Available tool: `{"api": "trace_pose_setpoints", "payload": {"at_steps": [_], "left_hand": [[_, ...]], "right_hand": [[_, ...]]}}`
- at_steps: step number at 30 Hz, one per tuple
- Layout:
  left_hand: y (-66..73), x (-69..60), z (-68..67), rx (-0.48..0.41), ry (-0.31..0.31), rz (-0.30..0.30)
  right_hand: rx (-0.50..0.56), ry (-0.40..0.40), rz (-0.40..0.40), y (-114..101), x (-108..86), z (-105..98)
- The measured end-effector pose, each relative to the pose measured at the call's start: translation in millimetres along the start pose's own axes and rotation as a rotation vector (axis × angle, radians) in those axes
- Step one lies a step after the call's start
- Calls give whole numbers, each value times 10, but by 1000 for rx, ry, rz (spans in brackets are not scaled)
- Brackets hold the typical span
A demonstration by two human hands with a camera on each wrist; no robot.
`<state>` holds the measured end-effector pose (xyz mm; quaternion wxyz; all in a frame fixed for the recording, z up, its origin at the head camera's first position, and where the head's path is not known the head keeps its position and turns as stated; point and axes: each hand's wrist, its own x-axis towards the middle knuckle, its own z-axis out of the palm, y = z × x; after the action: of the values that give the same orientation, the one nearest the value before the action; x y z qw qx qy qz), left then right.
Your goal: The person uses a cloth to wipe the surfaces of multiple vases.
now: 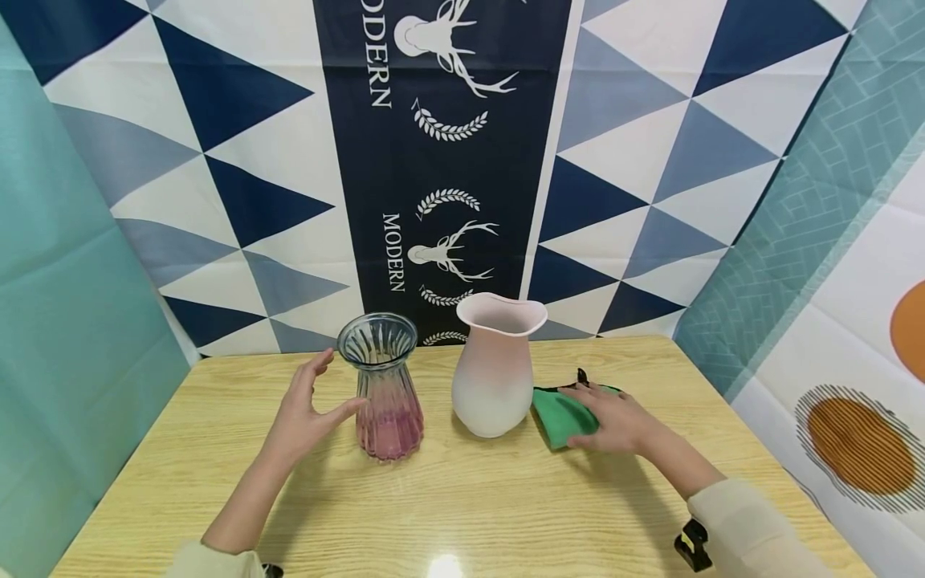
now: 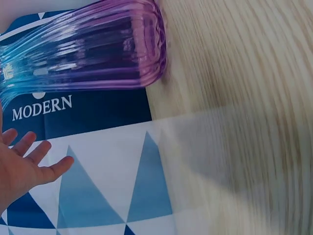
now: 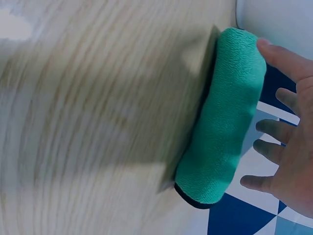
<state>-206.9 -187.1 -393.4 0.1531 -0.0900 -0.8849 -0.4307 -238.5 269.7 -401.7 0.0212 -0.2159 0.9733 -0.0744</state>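
The left hand is wide open, with thumb and fingers spread, and it has hold of nothing. Just to the right of this hand stands the ribbed glass vase, upright, blue at its rim and pink at its base; the thumb tip is very near its side, but whether they touch I cannot tell. The right hand is also open, its fingers apart and not closed around anything. It lies over the folded green cloth with black edging, and its thumb appears to touch this cloth. Between the two hands, just beside the cloth, the pink-and-white vase stands upright on the wooden table beneath both hands.
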Motion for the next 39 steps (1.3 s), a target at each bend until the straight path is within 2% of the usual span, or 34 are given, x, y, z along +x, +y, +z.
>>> {"api": "trace_pose_setpoints", "payload": {"at_steps": [4, 14, 24, 29, 39], "left_hand": [[-9, 9, 64, -45, 12, 15], [28, 24, 158, -119, 6, -1], [31, 39, 247, -174, 0, -19], [39, 35, 276, -177, -6, -36], [76, 38, 313, -182, -14, -28]], "right_hand": [[-16, -21, -4, 10, 12, 70], [-56, -19, -3, 6, 41, 156], [-112, 55, -12, 22, 96, 258], [-131, 95, -11, 21, 110, 309], [-171, 175, -23, 69, 177, 426]]}}
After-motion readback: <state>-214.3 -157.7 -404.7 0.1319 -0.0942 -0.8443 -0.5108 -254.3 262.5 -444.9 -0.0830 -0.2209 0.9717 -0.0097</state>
